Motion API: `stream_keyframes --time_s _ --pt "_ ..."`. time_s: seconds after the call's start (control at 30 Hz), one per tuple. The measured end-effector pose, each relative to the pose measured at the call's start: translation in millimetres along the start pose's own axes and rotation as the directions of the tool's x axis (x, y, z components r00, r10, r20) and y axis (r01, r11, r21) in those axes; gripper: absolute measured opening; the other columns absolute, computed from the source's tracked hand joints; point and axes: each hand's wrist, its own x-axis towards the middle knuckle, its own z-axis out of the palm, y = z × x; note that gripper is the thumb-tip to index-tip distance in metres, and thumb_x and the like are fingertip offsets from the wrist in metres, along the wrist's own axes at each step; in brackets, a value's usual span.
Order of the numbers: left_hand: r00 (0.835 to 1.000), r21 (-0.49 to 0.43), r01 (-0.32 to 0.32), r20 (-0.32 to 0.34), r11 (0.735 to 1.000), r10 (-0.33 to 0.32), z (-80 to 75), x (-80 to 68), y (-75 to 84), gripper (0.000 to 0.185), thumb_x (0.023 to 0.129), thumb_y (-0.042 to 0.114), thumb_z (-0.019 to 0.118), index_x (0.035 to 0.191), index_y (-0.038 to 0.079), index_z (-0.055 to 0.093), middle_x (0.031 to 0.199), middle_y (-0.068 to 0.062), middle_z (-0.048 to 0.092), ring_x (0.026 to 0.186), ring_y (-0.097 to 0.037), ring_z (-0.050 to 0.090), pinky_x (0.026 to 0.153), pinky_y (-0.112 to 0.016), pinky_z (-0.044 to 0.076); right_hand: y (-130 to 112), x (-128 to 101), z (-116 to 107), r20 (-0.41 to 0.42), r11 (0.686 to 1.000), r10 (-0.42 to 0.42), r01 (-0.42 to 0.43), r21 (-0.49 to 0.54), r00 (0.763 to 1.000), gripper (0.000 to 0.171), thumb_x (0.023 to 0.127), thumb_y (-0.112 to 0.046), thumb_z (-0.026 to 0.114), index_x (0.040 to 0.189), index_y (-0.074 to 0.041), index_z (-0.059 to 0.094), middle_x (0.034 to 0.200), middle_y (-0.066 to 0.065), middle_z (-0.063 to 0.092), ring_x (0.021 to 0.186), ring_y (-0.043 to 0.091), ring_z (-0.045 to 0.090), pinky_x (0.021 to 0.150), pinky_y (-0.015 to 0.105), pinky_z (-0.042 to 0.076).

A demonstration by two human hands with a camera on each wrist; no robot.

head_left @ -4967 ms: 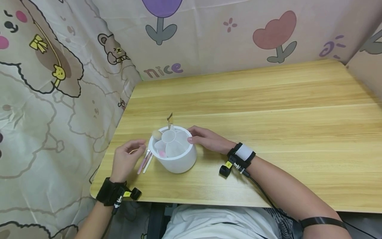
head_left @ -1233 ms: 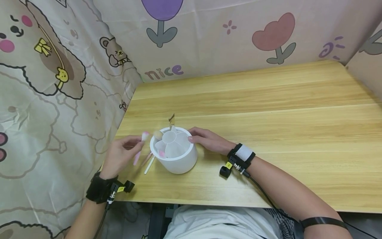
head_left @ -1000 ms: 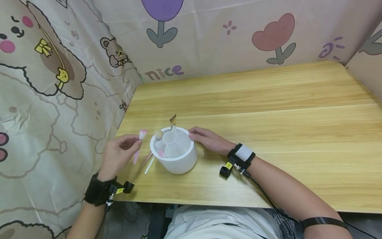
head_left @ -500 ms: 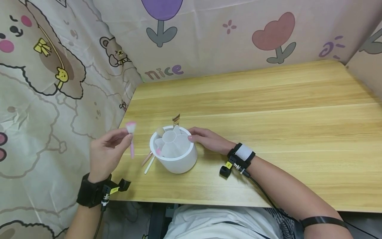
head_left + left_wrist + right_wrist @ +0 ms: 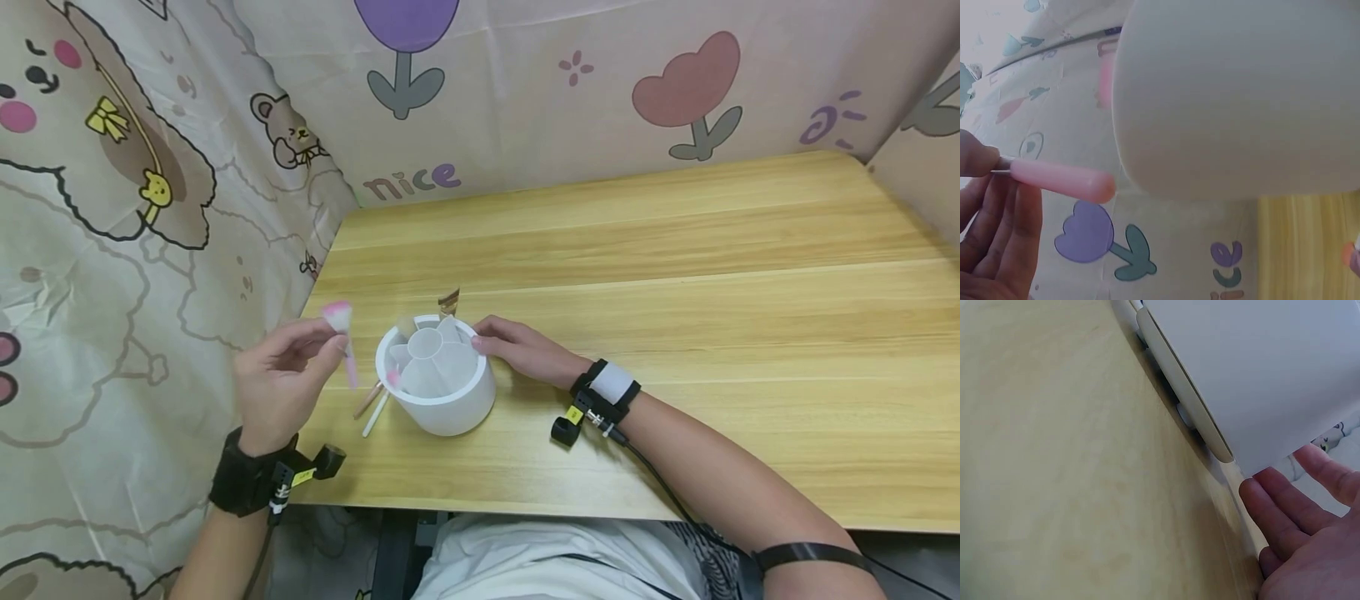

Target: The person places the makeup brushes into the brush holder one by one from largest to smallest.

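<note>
My left hand [image 5: 281,375] pinches a makeup brush [image 5: 350,367] between thumb and fingers, its pink-and-white bristles up. Its pink handle [image 5: 1063,180] points at the holder in the left wrist view. Right beside it stands a round white brush holder [image 5: 442,412] with petal-shaped dividers. My right hand [image 5: 525,350] touches the holder's right side, thumb at the rim; its fingers [image 5: 1272,512] lie against the white wall in the right wrist view. Inside the holder are a gold-brown brush [image 5: 448,302], a beige-tipped brush [image 5: 407,326] and a pink tip [image 5: 394,377].
Two thin handles, one pinkish-brown [image 5: 367,401] and one white [image 5: 377,414], lie on the wooden table [image 5: 675,333] against the holder's left side. A printed curtain [image 5: 150,333] hangs along the table's left edge, and another printed cloth [image 5: 510,108] covers the back.
My left hand has picked up the pink brush and lifted it up and left, then slightly back right. The holder has turned clockwise under my right hand, its brushes shifting round.
</note>
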Motion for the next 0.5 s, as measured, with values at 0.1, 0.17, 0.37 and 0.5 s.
stream_keyframes --time_s 0.1,0.17,0.37,0.5 --pt "1.000 -0.093 -0.030 -0.002 0.995 0.030 5.6 1.7 0.3 0.029 0.088 0.000 0.078 0.096 -0.025 0.065 0.098 0.005 0.079 0.087 -0.005 0.076 0.084 -0.018 0.063 1 0 0 0.010 1.000 0.006 -0.006 0.013 1.000 0.041 0.106 -0.045 0.051 0.139 -0.021 0.057 0.144 0.004 0.061 0.145 0.024 0.049 0.128 0.055 0.031" --pt "0.999 -0.125 -0.049 -0.016 0.991 0.048 9.1 2.6 0.4 0.032 0.088 0.004 0.080 0.097 -0.024 0.066 0.098 0.002 0.079 0.087 -0.007 0.076 0.084 -0.020 0.064 1 0 0 0.017 1.000 -0.002 0.002 0.019 1.000 0.043 0.105 -0.044 0.052 0.142 -0.022 0.056 0.147 0.003 0.060 0.145 0.024 0.049 0.128 0.055 0.031" --pt "0.994 -0.235 -0.107 -0.047 0.966 0.099 18.9 4.8 -1.6 0.024 0.086 -0.003 0.079 0.097 -0.022 0.069 0.099 -0.004 0.080 0.087 -0.011 0.078 0.083 -0.022 0.064 1 0 0 0.035 0.999 -0.024 0.023 0.024 0.999 0.045 0.105 -0.042 0.053 0.146 -0.024 0.055 0.148 0.001 0.060 0.145 0.023 0.049 0.128 0.053 0.033" --pt "0.991 -0.313 -0.130 -0.006 0.941 0.135 24.9 6.0 -3.3 0.019 0.085 -0.011 0.075 0.099 -0.022 0.068 0.101 -0.008 0.080 0.091 -0.015 0.078 0.086 -0.025 0.065 1 0 1 0.030 1.000 -0.026 0.026 0.018 0.999 0.044 0.106 -0.044 0.051 0.144 -0.023 0.056 0.146 0.001 0.062 0.144 0.023 0.050 0.128 0.054 0.033"
